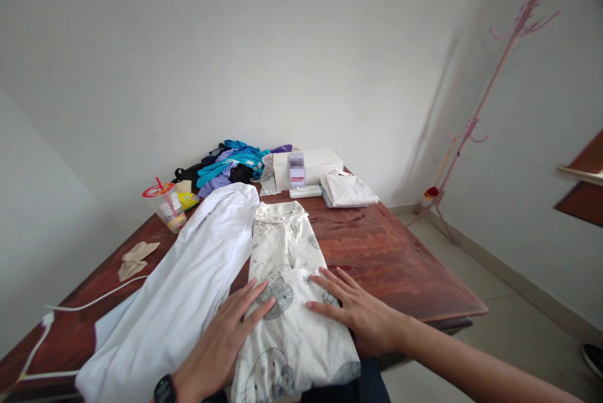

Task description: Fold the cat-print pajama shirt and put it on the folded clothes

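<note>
A white shirt with grey cartoon cat prints lies lengthwise in front of me, its collar at the far end and its near end reaching over the table's front edge. My left hand rests on its left side, fingers spread, with a dark watch on the wrist. On the right side my right hand lies with fingers stretched over the cloth. Both palms are partly off the garment's edges. Beside it on the left stretches a long white garment, close to my left hand.
On the dark red wooden table are a plastic cup with straw, a beige cloth, a white cable, a heap of clothes, a white box and folded clothes. A pink coat stand leans right.
</note>
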`<state>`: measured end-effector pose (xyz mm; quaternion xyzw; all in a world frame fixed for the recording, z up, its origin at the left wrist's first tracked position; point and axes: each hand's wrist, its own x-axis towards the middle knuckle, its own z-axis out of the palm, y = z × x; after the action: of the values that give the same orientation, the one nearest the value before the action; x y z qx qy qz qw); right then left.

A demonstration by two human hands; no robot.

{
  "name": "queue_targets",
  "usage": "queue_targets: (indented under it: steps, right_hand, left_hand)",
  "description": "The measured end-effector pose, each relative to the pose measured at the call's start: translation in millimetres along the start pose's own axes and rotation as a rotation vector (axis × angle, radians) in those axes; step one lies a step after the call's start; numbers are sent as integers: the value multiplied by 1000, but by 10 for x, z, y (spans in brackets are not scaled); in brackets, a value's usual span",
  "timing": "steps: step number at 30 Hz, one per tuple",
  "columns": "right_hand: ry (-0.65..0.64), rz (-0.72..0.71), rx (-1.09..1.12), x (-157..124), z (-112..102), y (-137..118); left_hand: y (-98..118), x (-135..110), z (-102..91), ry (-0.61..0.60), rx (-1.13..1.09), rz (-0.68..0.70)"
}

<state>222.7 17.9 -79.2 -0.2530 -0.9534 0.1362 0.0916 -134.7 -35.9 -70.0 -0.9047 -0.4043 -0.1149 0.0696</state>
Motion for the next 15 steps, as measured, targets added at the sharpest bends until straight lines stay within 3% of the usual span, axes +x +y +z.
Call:
queue_targets:
  steps: [8,15]
  right_hand:
    - [9,38,3,6,39,-36]
    - [13,16,225,56,-259,-94]
  left_hand:
    - [31,29,6,-22,-41,39]
    - [-2,60,-135,60,-309,3]
